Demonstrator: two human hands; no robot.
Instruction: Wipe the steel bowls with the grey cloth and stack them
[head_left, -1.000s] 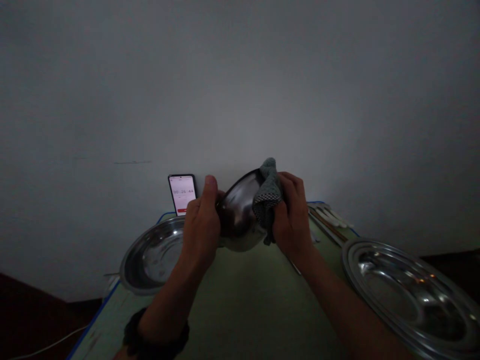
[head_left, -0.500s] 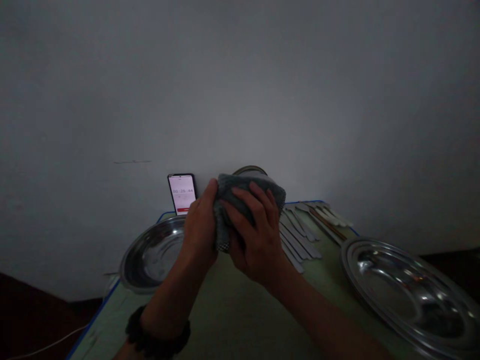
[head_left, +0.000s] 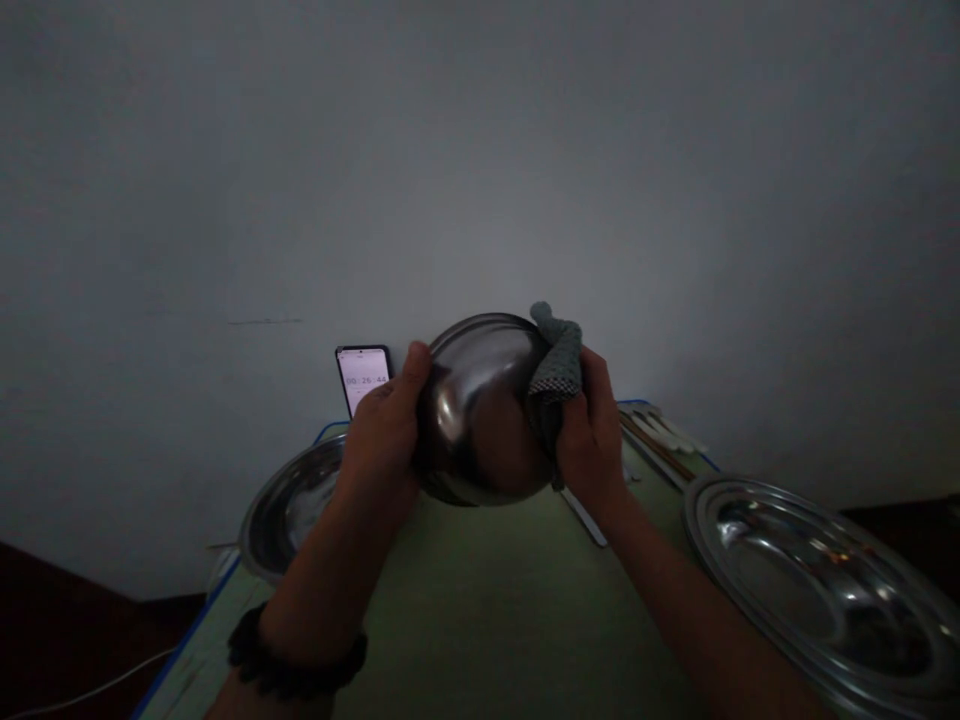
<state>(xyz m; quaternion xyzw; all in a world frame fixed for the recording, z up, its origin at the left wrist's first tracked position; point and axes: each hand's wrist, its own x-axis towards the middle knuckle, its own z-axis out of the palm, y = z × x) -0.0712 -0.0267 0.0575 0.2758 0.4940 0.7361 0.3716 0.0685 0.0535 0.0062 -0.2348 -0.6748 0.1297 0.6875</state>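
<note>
Between my hands, above the table, a shiny metal bowl [head_left: 484,420] is held with its rounded outside facing me. My left hand [head_left: 386,430] grips the bowl's left edge, thumb on top, with a dark band round the wrist. At the right edge, my right hand [head_left: 592,440] is closed on a grey-green cloth [head_left: 559,350] with a checked border. The cloth lies against the bowl's right side, and part of it is bunched under the fingers. The inside of the bowl is hidden from view.
A metal basin [head_left: 289,510] stands at left on the green table [head_left: 487,610], near a lit phone [head_left: 364,375] leaning on the wall. On the right lie large metal plates [head_left: 817,590], white spoons [head_left: 667,430], chopsticks [head_left: 660,447] and other flatware.
The cloth, earlier spread over the bowl under my right hand, is now at the bowl's right edge. My right hand has moved right, and the bowl's outer surface has come into view.
</note>
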